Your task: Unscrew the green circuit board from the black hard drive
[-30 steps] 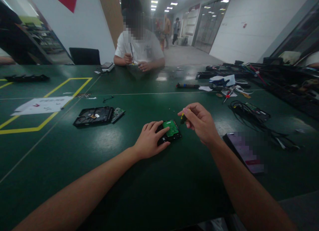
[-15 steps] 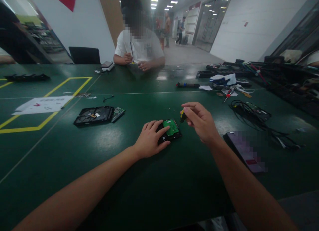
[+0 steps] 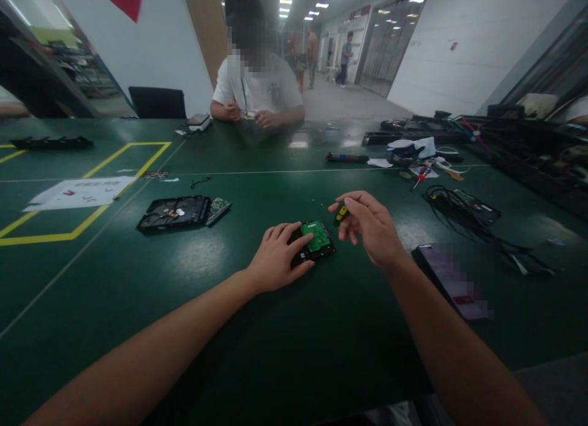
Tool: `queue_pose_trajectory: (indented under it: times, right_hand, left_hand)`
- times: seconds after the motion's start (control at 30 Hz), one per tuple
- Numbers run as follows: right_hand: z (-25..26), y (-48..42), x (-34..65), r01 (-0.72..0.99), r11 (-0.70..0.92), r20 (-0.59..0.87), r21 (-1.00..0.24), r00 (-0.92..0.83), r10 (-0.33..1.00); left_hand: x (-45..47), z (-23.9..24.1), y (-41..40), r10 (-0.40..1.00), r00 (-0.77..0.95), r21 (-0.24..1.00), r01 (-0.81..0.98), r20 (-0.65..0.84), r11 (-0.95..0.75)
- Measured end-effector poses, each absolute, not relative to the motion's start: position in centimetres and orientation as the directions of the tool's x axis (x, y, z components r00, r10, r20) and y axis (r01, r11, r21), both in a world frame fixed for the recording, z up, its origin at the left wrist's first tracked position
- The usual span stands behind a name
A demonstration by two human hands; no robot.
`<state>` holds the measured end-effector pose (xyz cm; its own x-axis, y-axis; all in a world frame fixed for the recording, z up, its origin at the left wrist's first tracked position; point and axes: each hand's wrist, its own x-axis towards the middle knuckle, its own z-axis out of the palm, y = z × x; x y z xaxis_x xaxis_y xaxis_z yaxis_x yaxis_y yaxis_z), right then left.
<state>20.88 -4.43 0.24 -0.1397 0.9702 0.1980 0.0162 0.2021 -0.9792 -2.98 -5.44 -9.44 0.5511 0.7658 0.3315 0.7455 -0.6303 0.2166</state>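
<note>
A small black hard drive (image 3: 321,250) with a green circuit board (image 3: 315,235) on top lies on the green table (image 3: 257,328). My left hand (image 3: 275,257) rests on the drive's left side, fingers curled over its edge and onto the board, holding it down. My right hand (image 3: 370,227) is closed in a pinch around a small yellow-and-black screwdriver (image 3: 340,214), whose tip points down at the board's far right corner.
Another opened black drive (image 3: 172,212) with a green board lies to the left, beside yellow floor-tape lines and a paper sheet (image 3: 78,192). A phone (image 3: 452,279) lies at my right; cables (image 3: 463,209) and tools lie beyond. A person (image 3: 257,86) sits across the table.
My right hand's fingers have shifted round the screwdriver, turning it slightly; the hand stays over the drive's far right corner. My left hand has not moved. The person opposite lowered their tool.
</note>
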Motion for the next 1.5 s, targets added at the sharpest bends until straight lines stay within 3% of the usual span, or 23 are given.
queue_pose_trajectory:
  times: [0.3, 0.57, 0.8, 1.0, 1.5]
  right_hand:
    - [0.39, -4.36, 21.01, 0.101, 0.261, 0.244, -0.960, -0.153, 0.958]
    - [0.38, -4.42, 20.78, -0.004, 0.187, 0.186, -0.982, -0.119, 0.975]
    - [0.48, -4.41, 20.95, 0.093, 0.246, 0.233, -0.965, -0.136, 0.963]
    - [0.61, -4.58, 20.84, 0.002, 0.169, 0.167, -0.986, -0.132, 0.977]
    - [0.32, -4.42, 20.85, 0.046, 0.243, 0.238, -0.969, -0.100, 0.966]
  left_hand:
    - [-2.99, -9.12, -5.51, 0.763, 0.556, 0.221, 0.740, 0.330, -0.635]
    - [-3.01, -9.16, -5.51, 0.766, 0.554, 0.211, 0.747, 0.327, -0.631]
    - [-3.01, -9.14, -5.56, 0.764, 0.551, 0.224, 0.741, 0.335, -0.633]
    - [-3.06, -9.24, -5.52, 0.765, 0.553, 0.218, 0.744, 0.330, -0.632]
    - [-3.09, -9.30, -5.46, 0.765, 0.556, 0.212, 0.745, 0.325, -0.632]
